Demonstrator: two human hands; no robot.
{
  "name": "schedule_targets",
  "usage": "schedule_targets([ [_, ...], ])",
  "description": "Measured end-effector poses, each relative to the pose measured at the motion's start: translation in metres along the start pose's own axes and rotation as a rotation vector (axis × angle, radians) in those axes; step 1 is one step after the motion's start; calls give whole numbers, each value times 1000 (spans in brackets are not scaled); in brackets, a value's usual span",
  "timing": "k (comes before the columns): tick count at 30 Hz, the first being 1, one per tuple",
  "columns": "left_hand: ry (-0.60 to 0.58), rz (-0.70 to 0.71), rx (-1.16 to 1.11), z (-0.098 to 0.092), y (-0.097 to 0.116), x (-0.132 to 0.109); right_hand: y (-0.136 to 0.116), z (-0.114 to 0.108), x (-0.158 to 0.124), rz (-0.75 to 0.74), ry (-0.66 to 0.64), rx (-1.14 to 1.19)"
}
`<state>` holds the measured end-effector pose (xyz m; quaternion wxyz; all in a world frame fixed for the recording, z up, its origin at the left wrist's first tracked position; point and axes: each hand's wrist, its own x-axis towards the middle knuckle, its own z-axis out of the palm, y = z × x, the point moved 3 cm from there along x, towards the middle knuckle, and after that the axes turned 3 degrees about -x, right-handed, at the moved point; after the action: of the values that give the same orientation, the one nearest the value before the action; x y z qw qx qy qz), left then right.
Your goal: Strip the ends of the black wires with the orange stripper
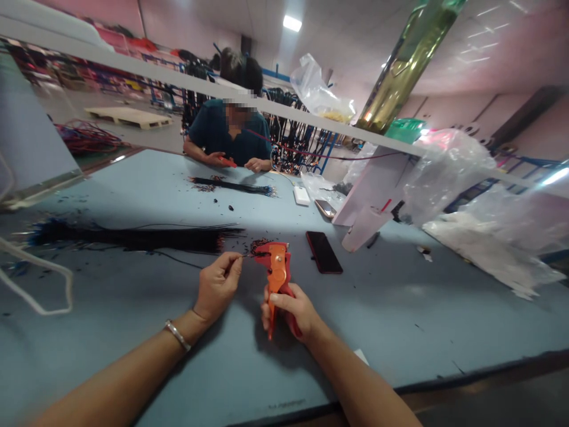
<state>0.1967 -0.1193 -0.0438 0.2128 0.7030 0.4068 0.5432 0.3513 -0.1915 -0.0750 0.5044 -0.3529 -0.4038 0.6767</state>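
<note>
My right hand (291, 311) is wrapped round the handles of an orange wire stripper (278, 273), which stands upright on the blue table (133, 332). My left hand (217, 284) pinches a thin black wire (247, 255) whose end reaches into the stripper's jaws. A long bundle of black wires (133, 237) lies on the table just beyond my left hand, and a small heap of stripped bits (258, 244) sits by the stripper's head.
A dark phone (323, 252) lies right of the stripper. Across the table a person sits with another wire bundle (233, 185) and a red tool. Clear plastic bags (466, 178) pile up at the right. A white cable (40, 284) loops at the left.
</note>
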Motion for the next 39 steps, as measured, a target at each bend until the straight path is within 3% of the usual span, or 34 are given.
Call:
schedule_targets([
  [6, -5, -51, 29, 1, -2, 0, -2, -2, 0, -24, -10, 100],
  [39, -68, -76, 2, 5, -5, -1, 0, -3, 1, -9, -16, 91],
])
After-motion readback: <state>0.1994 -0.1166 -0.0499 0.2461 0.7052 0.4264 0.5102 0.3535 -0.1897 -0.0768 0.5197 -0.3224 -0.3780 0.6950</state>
